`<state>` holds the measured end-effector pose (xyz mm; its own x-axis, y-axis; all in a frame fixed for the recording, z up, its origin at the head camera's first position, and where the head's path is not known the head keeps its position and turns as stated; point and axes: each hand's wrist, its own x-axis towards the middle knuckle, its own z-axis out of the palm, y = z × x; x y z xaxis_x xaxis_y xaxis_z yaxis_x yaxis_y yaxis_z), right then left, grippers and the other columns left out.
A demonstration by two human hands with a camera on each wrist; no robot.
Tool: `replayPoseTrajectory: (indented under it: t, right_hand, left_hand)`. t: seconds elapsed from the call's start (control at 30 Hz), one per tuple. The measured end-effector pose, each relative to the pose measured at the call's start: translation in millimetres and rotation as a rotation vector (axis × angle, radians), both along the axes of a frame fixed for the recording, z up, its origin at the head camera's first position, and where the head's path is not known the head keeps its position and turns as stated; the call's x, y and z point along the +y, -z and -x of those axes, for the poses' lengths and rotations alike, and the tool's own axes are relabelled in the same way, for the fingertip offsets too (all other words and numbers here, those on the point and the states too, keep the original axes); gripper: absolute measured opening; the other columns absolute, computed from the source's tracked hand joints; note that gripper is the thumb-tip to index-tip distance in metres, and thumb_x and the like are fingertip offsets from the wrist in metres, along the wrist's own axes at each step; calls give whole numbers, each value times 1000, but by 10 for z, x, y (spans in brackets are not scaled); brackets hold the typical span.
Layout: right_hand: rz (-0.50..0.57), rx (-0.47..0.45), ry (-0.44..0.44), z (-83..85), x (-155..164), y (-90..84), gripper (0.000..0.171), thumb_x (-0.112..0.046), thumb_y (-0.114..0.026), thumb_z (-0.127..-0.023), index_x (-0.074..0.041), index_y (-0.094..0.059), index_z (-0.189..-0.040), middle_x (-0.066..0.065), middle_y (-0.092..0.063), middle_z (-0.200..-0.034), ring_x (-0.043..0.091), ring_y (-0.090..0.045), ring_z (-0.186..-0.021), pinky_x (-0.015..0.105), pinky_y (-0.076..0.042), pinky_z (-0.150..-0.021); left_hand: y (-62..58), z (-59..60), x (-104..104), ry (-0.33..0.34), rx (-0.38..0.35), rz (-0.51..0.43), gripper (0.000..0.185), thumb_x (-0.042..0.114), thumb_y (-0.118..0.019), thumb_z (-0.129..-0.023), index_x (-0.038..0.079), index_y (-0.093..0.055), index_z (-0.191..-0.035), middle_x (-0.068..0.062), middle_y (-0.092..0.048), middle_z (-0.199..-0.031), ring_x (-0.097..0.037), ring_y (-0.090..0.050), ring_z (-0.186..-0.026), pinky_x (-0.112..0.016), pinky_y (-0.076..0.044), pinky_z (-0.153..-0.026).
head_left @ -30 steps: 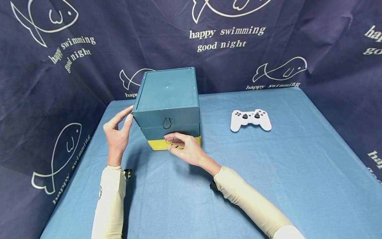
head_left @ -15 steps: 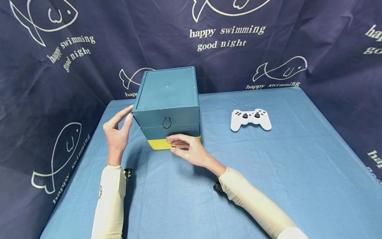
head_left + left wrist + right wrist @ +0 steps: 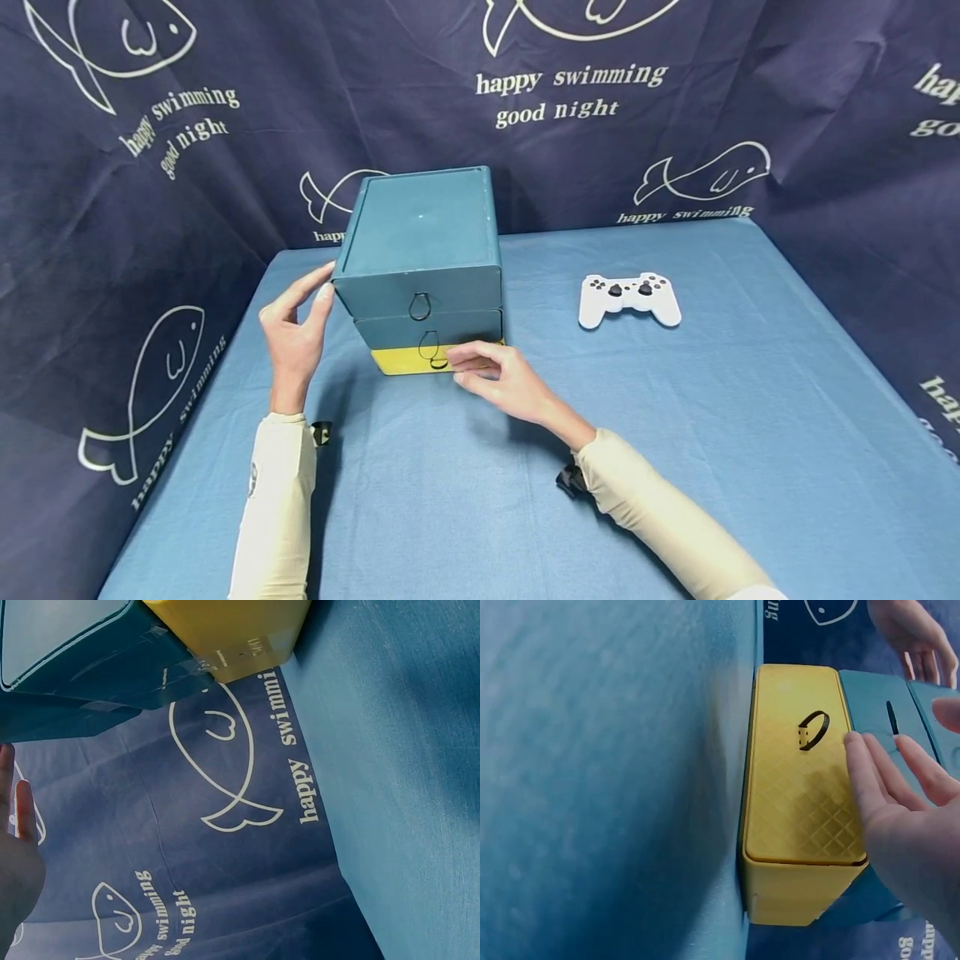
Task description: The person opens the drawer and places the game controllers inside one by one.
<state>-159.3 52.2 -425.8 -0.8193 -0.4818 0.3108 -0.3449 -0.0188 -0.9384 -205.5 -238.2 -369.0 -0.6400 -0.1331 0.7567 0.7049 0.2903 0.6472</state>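
Note:
A stack of small drawers stands at the back of the table, with two teal drawers (image 3: 420, 221) above a yellow drawer (image 3: 397, 362). Each front carries a dark loop handle, and in the right wrist view the yellow drawer's handle (image 3: 823, 729) hangs free. All the drawers appear closed. My left hand (image 3: 291, 346) rests its fingertips against the left side of the top drawer near the front corner, thumb apart from the fingers. Just in front of the yellow drawer is my right hand (image 3: 512, 385), fingers loosely bent and holding nothing.
A white game controller (image 3: 630, 300) lies on the table to the right of the drawers. Dark blue printed curtains (image 3: 562, 175) hang behind and at both sides. Blue cloth covers the table (image 3: 420, 500).
My right hand has moved right and slightly toward me, away from the loop handles, which now show. My left hand and the drawers have stayed in place.

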Motion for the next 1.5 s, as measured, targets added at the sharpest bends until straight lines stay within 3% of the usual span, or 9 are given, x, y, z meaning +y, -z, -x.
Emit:
replayPoseTrajectory:
  t: [0.3, 0.73, 1.23, 1.5]
  right_hand:
    - [-115, -50, -67, 72, 23, 43, 35, 2, -68, -95, 13, -63, -129, 31, -66, -120, 34, -69, -109, 34, -56, -96]
    - [-168, -73, -91, 157, -94, 76, 38, 6, -63, -94, 11, -62, -131, 31, -69, -115, 32, -70, -105, 30, -55, -95]
    - [-284, -80, -58, 170, -174, 66, 34, -1, -67, -94, 8, -66, -127, 16, -74, -108, 23, -71, -101, 26, -56, -91]
    - [-306, -116, -85, 194, -186, 104, 33, 0, -65, -93, 10, -66, -125, 22, -71, -116, 21, -72, -102, 25, -56, -90]
  left_hand:
    - [18, 12, -9, -6, -5, 1, 28, -5, -67, -95, -5, -74, -122, -15, -74, -118, -16, -69, -112, -32, -51, -100]
    - [2, 6, -6, -6, -2, -7, 28, -6, -66, -95, -5, -74, -121, -15, -75, -117, -15, -70, -112, -31, -51, -100]
    - [4, 9, -8, -8, -1, 4, 28, -6, -66, -95, -5, -74, -121, -16, -74, -118, -15, -69, -112, -32, -51, -101]
    - [4, 4, -4, -5, -7, -2, 28, -6, -66, -95, -5, -74, -122, -15, -74, -118, -15, -69, -112, -32, -51, -101]
